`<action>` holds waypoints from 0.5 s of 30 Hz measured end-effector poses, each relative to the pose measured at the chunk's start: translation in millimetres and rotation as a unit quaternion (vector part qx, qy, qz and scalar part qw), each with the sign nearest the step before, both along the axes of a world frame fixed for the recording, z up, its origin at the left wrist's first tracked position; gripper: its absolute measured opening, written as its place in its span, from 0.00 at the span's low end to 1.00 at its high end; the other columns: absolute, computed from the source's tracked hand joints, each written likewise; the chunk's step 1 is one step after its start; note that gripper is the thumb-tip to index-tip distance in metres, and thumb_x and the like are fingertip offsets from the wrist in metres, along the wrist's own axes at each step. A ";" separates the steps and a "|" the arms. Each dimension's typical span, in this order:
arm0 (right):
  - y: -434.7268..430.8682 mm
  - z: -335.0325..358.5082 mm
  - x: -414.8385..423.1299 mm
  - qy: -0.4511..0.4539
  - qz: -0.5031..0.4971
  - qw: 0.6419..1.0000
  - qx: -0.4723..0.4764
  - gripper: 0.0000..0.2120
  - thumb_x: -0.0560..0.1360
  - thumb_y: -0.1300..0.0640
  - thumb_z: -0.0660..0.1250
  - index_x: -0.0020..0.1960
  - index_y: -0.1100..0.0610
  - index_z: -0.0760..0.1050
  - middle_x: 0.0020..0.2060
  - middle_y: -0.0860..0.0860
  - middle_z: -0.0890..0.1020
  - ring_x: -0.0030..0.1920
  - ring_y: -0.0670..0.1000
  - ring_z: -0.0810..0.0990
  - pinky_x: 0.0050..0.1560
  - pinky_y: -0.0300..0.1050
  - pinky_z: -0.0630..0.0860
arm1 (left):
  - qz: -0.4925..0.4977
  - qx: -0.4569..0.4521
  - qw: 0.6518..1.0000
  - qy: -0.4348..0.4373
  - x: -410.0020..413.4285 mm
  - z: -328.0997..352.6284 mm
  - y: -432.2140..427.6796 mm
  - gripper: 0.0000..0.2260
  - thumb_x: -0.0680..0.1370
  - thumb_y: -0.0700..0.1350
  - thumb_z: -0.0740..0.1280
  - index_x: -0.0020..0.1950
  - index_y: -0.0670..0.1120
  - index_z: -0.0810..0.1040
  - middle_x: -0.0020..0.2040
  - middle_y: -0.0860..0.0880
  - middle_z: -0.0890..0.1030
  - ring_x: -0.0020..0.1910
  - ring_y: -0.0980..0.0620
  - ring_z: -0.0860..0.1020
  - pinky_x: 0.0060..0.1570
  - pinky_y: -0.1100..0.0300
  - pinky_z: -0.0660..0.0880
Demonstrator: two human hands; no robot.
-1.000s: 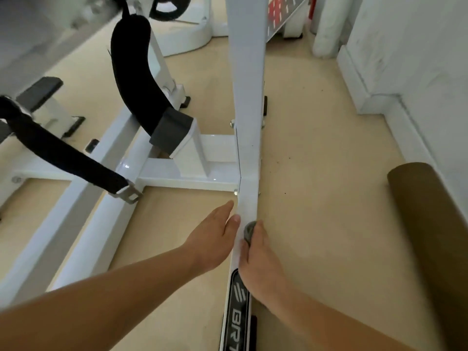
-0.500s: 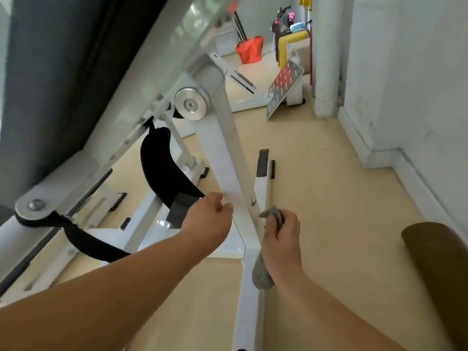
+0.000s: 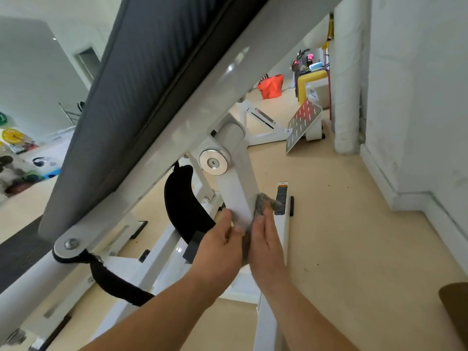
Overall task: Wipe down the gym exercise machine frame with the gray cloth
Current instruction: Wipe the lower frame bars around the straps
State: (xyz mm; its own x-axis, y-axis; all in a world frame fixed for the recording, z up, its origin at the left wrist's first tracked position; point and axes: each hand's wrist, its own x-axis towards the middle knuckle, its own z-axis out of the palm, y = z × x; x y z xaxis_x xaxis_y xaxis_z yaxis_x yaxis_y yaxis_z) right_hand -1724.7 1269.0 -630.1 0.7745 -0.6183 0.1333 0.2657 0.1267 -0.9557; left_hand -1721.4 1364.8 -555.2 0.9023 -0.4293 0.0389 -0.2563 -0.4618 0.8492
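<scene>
Your two bare forearms reach forward from the bottom edge toward a white slanted post (image 3: 238, 196) of the exercise machine frame. Your left hand (image 3: 219, 245) curls around the post's left edge, fingers bent against the metal. Your right hand (image 3: 266, 245) presses the gray cloth (image 3: 264, 202) against the post's right side; the cloth bunches above your fingertips and more of it shows between your two hands. Just beside the cloth, a low white floor bar (image 3: 281, 224) carries a dark label. Left of the post hangs a curved black pad (image 3: 181, 203), and a black strap (image 3: 114, 285) loops below it. Above the hands, a round silver pivot cap (image 3: 214, 162) sits where the post meets a long white beam, with a dark padded board (image 3: 141, 84) slanting overhead. Farther off, on the beige floor, stand a tilted perforated footplate (image 3: 302, 122) and an orange bag (image 3: 271, 86) near the white wall
</scene>
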 end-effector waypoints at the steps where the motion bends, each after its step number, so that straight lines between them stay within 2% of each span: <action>1: -8.6 1.3 0.8 0.019 0.019 1.000 0.001 0.23 0.88 0.48 0.50 0.82 0.42 0.57 0.80 0.39 0.60 0.80 0.43 0.59 0.80 0.51 0.58 | -0.002 0.008 1.000 -0.002 1.7 2.3 1.2 0.11 0.86 0.46 0.57 0.54 0.60 0.76 0.47 0.65 0.83 0.46 0.71 0.79 0.41 0.79 0.71; 3: -20.7 12.1 2.0 0.040 0.055 0.998 -0.003 0.23 0.87 0.43 0.49 0.81 0.37 0.54 0.81 0.35 0.57 0.80 0.39 0.56 0.81 0.49 0.54 | 0.000 0.020 1.000 -0.009 4.8 8.8 3.5 0.14 0.87 0.47 0.57 0.49 0.64 0.75 0.41 0.70 0.81 0.41 0.74 0.77 0.38 0.82 0.68; 4: -21.9 21.9 2.9 0.027 0.069 0.997 -0.008 0.24 0.87 0.41 0.48 0.82 0.37 0.53 0.80 0.34 0.55 0.79 0.37 0.54 0.82 0.48 0.53 | 0.008 0.021 1.000 -0.010 6.8 12.7 5.1 0.15 0.86 0.47 0.58 0.46 0.63 0.76 0.38 0.69 0.81 0.37 0.74 0.76 0.36 0.82 0.68; 5: -20.4 33.6 4.3 -0.003 0.076 0.997 -0.019 0.25 0.86 0.40 0.49 0.82 0.37 0.51 0.80 0.32 0.54 0.79 0.34 0.53 0.82 0.47 0.51 | 0.015 0.016 1.000 -0.011 9.5 16.0 6.8 0.15 0.86 0.47 0.59 0.45 0.61 0.78 0.36 0.65 0.82 0.35 0.71 0.77 0.35 0.81 0.68; 6: -16.9 45.8 6.4 -0.038 0.074 0.996 -0.037 0.27 0.84 0.38 0.49 0.83 0.38 0.50 0.80 0.30 0.53 0.78 0.32 0.51 0.82 0.45 0.50 | 0.016 0.008 1.000 -0.009 12.7 18.5 7.6 0.14 0.86 0.46 0.59 0.44 0.55 0.81 0.38 0.56 0.84 0.34 0.66 0.78 0.35 0.79 0.70; 7: -13.0 57.7 9.1 -0.067 0.070 0.993 -0.060 0.29 0.83 0.37 0.50 0.83 0.37 0.49 0.79 0.28 0.53 0.78 0.30 0.50 0.80 0.42 0.49 | 0.016 -0.002 1.000 -0.001 15.0 21.9 7.4 0.14 0.85 0.44 0.60 0.46 0.47 0.83 0.41 0.44 0.84 0.36 0.56 0.81 0.36 0.75 0.72; 8: -10.0 68.4 12.0 -0.086 0.067 0.991 -0.080 0.30 0.81 0.35 0.50 0.82 0.35 0.48 0.79 0.27 0.52 0.77 0.30 0.50 0.79 0.40 0.49 | 0.014 -0.015 1.000 0.008 16.4 25.2 6.5 0.14 0.85 0.42 0.60 0.48 0.41 0.82 0.43 0.38 0.83 0.38 0.46 0.81 0.36 0.71 0.75; 9: -8.5 76.8 14.0 -0.096 0.064 0.989 -0.094 0.30 0.81 0.35 0.49 0.81 0.33 0.48 0.78 0.26 0.52 0.77 0.29 0.50 0.78 0.38 0.50 | 0.016 -0.028 0.999 0.013 17.1 28.5 5.7 0.14 0.85 0.41 0.59 0.49 0.38 0.82 0.41 0.35 0.82 0.36 0.43 0.80 0.34 0.68 0.76; 11: -11.9 82.2 17.1 -0.101 0.051 0.987 -0.112 0.29 0.82 0.37 0.49 0.82 0.35 0.49 0.78 0.27 0.54 0.77 0.29 0.51 0.77 0.34 0.51 | 0.025 -0.046 0.999 0.002 16.6 34.6 2.8 0.14 0.85 0.41 0.58 0.47 0.38 0.81 0.34 0.40 0.80 0.30 0.50 0.77 0.28 0.67 0.73; 13: -22.2 73.1 16.9 -0.078 0.046 0.991 -0.099 0.24 0.85 0.41 0.49 0.81 0.37 0.54 0.78 0.29 0.59 0.76 0.30 0.56 0.76 0.32 0.55 | 0.036 -0.059 0.998 -0.016 14.0 41.1 0.5 0.13 0.85 0.43 0.58 0.47 0.46 0.82 0.34 0.48 0.80 0.30 0.56 0.78 0.26 0.68 0.72; 15: -33.6 61.9 14.2 -0.022 0.070 0.994 -0.083 0.23 0.87 0.43 0.49 0.81 0.38 0.56 0.78 0.35 0.63 0.77 0.38 0.60 0.79 0.41 0.57 | 0.033 -0.068 0.997 -0.031 11.6 47.9 -1.1 0.13 0.85 0.44 0.59 0.49 0.52 0.82 0.38 0.54 0.82 0.35 0.57 0.80 0.29 0.71 0.73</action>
